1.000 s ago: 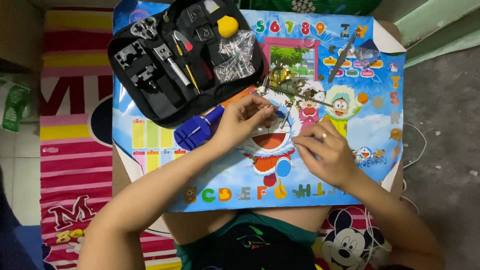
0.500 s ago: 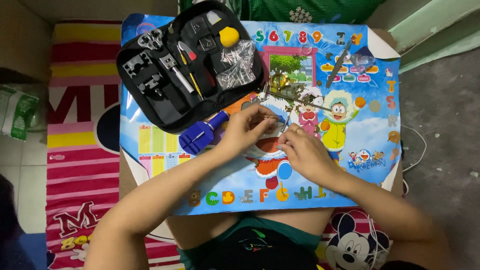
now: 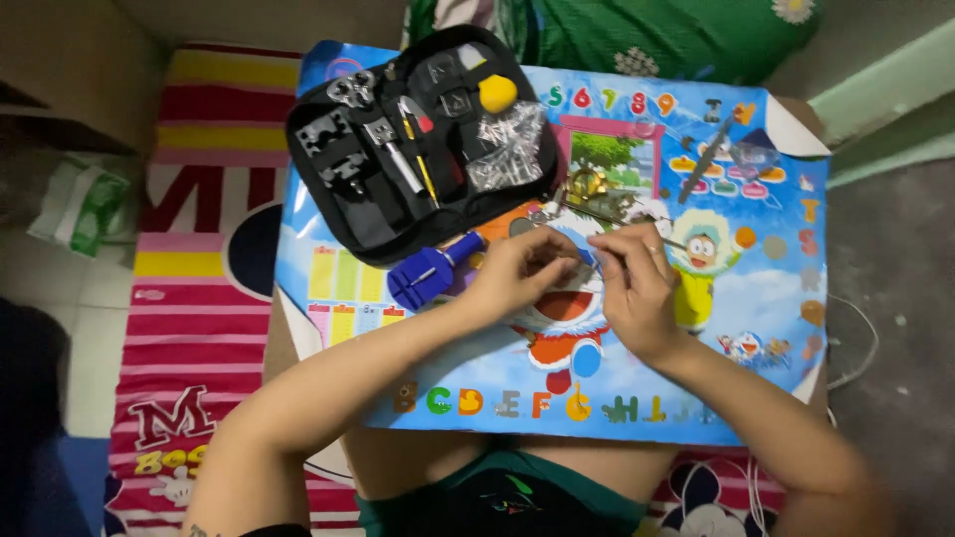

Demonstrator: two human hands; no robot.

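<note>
Head cam has both hands meeting mid-frame over the mat (image 3: pixel 637 398), left hand (image 3: pixel 517 273) and right hand (image 3: pixel 632 288) pinching some tiny part I can't make out, blue tool (image 3: pixel 423 275) just left, kit (image 3: pixel 398 149) upper left, so looks like fiddly fitting needing steady fingers.

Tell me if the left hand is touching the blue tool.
Apart. The head view shows the left hand right of the blue tool, with a strip of mat between them.
</note>
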